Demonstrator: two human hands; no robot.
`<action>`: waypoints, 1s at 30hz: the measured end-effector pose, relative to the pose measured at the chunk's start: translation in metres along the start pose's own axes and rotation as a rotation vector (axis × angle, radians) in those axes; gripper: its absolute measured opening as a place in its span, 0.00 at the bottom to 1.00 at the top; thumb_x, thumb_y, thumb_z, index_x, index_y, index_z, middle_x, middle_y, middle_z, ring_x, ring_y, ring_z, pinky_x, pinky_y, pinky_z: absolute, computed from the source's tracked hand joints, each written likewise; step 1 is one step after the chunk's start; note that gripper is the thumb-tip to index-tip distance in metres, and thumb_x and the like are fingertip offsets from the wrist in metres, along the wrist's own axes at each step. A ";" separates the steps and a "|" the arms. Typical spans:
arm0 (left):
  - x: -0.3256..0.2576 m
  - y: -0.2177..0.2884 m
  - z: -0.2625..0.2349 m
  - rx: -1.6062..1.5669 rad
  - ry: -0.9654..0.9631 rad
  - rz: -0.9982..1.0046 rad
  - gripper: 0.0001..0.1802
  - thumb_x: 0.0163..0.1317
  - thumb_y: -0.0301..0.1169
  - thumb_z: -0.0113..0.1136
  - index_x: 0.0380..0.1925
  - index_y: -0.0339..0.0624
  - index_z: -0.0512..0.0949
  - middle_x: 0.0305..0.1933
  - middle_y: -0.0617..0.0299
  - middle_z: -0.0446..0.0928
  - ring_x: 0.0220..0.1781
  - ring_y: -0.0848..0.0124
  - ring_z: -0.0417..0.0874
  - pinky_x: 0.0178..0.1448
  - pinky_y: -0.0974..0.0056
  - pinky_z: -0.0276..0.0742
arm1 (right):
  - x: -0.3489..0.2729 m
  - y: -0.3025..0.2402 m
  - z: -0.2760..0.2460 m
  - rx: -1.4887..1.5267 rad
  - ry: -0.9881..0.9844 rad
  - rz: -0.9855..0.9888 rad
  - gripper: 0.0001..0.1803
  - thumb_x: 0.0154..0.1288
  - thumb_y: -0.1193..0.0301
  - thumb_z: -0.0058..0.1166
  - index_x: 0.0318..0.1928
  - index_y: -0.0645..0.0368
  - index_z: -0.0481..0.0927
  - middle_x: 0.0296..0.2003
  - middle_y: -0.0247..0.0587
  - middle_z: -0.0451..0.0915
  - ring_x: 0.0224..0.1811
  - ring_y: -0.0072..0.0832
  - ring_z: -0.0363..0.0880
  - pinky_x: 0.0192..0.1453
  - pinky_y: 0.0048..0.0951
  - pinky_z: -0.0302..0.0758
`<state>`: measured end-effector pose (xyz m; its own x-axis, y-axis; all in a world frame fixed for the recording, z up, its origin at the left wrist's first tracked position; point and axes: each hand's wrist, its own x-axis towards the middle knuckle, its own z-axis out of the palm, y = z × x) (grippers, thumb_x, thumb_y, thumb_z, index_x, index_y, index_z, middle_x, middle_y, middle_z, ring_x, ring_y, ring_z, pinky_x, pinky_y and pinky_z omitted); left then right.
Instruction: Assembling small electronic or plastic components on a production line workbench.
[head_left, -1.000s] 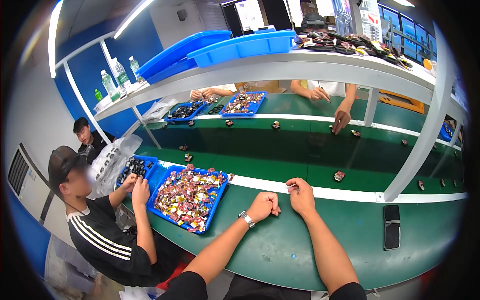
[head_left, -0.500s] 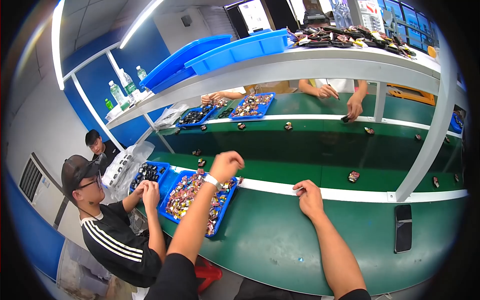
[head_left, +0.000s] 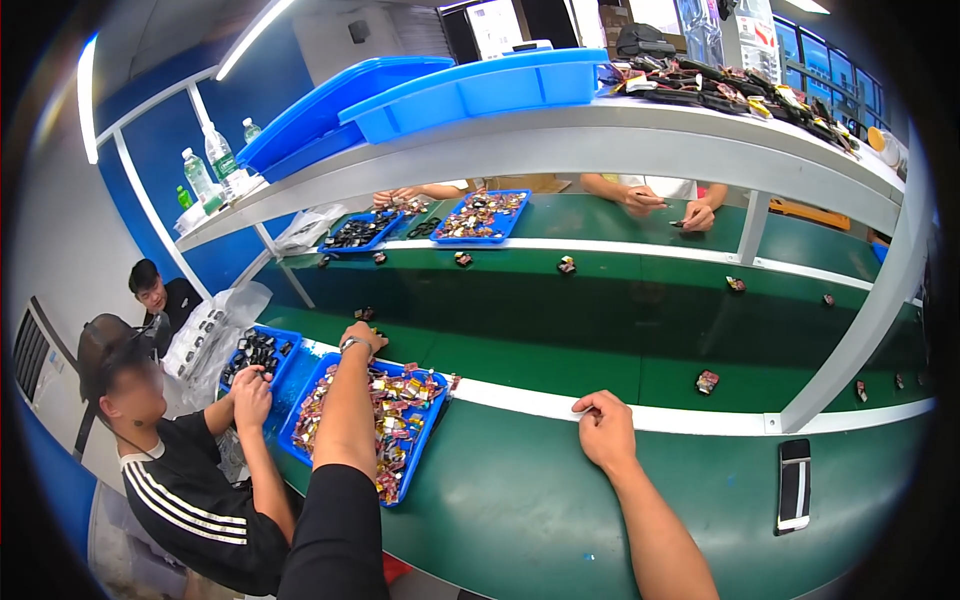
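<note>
My left hand (head_left: 362,338), with a light band at the wrist, reaches across the blue tray (head_left: 425,450) to the near edge of the green belt. It is beside small dark-and-reddish parts (head_left: 363,313) there; its fingertips are hidden, so I cannot tell what it grips. The tray holds a heap of small wired electronic parts (head_left: 400,400) in pink, yellow and white. My right hand (head_left: 606,430) rests on the white rail and green table edge, fingers loosely curled in, with nothing visible in it.
Left of me a co-worker in black handles something small beside a blue tray of black parts (head_left: 262,347). A phone (head_left: 794,485) lies at the right. Parts (head_left: 707,381) sit scattered on the belt (head_left: 560,340). A grey shelf beam (head_left: 600,150) spans overhead, with a slanting post (head_left: 850,310).
My left hand has swung left and down toward the belt's near edge. My right hand stays nearly in place. The view has shifted, and the hands across the belt have drawn together.
</note>
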<state>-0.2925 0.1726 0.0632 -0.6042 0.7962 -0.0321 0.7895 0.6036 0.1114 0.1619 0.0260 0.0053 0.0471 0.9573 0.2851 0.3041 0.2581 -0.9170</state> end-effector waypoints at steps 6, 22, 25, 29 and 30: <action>-0.009 0.004 -0.005 -0.025 0.102 0.055 0.32 0.44 0.46 0.75 0.47 0.39 0.81 0.51 0.47 0.81 0.53 0.54 0.82 0.57 0.57 0.78 | -0.002 -0.004 -0.006 0.010 0.015 0.022 0.10 0.51 0.83 0.44 0.29 0.63 0.80 0.30 0.42 0.78 0.26 0.30 0.75 0.32 0.28 0.72; -0.328 0.118 0.039 -0.412 -0.340 1.398 0.23 0.48 0.36 0.72 0.45 0.43 0.78 0.44 0.60 0.78 0.50 0.60 0.76 0.58 0.58 0.71 | -0.027 0.000 -0.025 0.068 0.073 0.101 0.11 0.66 0.66 0.55 0.40 0.63 0.80 0.33 0.38 0.81 0.35 0.22 0.77 0.42 0.26 0.75; -0.327 0.117 0.051 -0.467 -0.284 1.544 0.30 0.47 0.38 0.73 0.52 0.43 0.75 0.55 0.58 0.75 0.57 0.59 0.73 0.63 0.58 0.67 | -0.050 -0.002 -0.037 0.026 0.045 0.092 0.12 0.67 0.66 0.54 0.40 0.65 0.80 0.33 0.39 0.81 0.34 0.21 0.77 0.41 0.25 0.75; -0.316 0.107 0.062 -0.950 -0.585 1.342 0.38 0.46 0.11 0.38 0.63 0.38 0.69 0.67 0.50 0.67 0.71 0.57 0.65 0.72 0.54 0.64 | -0.052 -0.002 -0.046 -0.011 0.055 0.037 0.12 0.68 0.68 0.54 0.41 0.66 0.79 0.32 0.37 0.80 0.31 0.20 0.75 0.38 0.23 0.74; -0.310 0.106 0.066 -1.100 -0.659 1.212 0.43 0.41 0.08 0.30 0.63 0.38 0.68 0.67 0.50 0.67 0.71 0.57 0.65 0.72 0.54 0.65 | -0.052 -0.006 -0.046 -0.013 0.036 0.024 0.12 0.68 0.68 0.54 0.40 0.66 0.79 0.32 0.37 0.80 0.31 0.19 0.75 0.37 0.23 0.74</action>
<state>-0.0144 -0.0072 0.0190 0.5724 0.7839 0.2404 0.1194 -0.3698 0.9214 0.2015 -0.0311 0.0092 0.0892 0.9580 0.2727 0.3145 0.2327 -0.9203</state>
